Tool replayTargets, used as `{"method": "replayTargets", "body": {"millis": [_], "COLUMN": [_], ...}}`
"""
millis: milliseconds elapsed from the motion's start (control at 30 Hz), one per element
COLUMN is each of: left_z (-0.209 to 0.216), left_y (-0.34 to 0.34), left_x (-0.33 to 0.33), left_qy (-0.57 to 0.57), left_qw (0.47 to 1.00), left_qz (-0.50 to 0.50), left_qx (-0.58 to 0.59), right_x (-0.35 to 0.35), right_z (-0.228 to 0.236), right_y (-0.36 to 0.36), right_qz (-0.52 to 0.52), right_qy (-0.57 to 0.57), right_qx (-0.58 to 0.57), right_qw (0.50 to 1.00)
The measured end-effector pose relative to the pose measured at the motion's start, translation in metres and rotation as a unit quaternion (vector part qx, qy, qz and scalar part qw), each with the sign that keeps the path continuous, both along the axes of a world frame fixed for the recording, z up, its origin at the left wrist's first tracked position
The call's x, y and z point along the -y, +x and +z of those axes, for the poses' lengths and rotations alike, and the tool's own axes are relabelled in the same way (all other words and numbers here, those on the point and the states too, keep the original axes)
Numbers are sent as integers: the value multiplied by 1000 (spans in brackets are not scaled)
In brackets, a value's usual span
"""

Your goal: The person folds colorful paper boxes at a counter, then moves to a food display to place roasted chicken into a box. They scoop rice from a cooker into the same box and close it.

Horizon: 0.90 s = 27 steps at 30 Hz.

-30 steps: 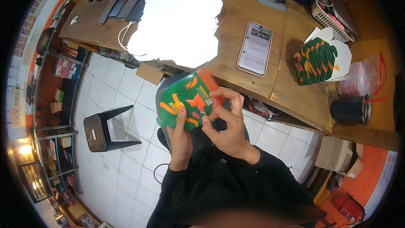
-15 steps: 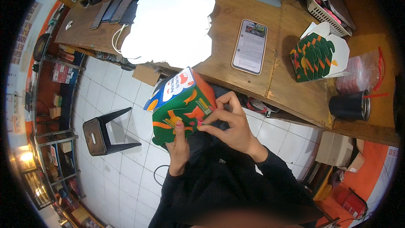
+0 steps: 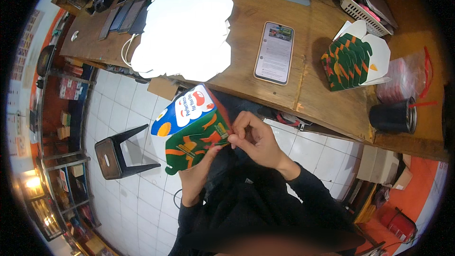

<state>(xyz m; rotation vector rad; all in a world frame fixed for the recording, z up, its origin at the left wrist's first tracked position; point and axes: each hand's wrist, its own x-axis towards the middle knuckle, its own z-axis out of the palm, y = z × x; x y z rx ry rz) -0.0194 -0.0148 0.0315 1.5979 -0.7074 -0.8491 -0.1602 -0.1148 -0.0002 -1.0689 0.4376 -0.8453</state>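
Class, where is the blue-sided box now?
In the head view, the box is left of centre, in the left hand and right hand, by the table.

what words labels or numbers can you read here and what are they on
I won't transcribe wording; print stands here:
Held carton: lettering on its white patch is legible; smaller print on green isn't.
Phone with white screen: lines too small.
Wall posters, left: too small.
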Motion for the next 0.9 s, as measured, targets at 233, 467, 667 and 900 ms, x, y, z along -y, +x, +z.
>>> {"method": "replayTargets", "body": {"millis": [233, 467, 667, 900], "left_z": [-2, 21, 35, 22], "left_y": [19, 22, -28, -134], "left_x": [-1, 33, 111, 221], "left_qy": [43, -60, -383, -305], "left_qw": [962, 791, 784, 826], "left_qz": [-209, -468, -137, -366], "left_qx": [173, 389, 469, 300], "right_x": [37, 58, 76, 133], "right_z": [49, 93, 153, 157], "right_y": [-40, -72, -143, -204], "right_qz": [-39, 147, -194, -463], "right_qy": [-338, -367, -443, -232], "right_qx": [-190, -385, -258, -237], "right_qw": [921, 834, 836, 822]}}
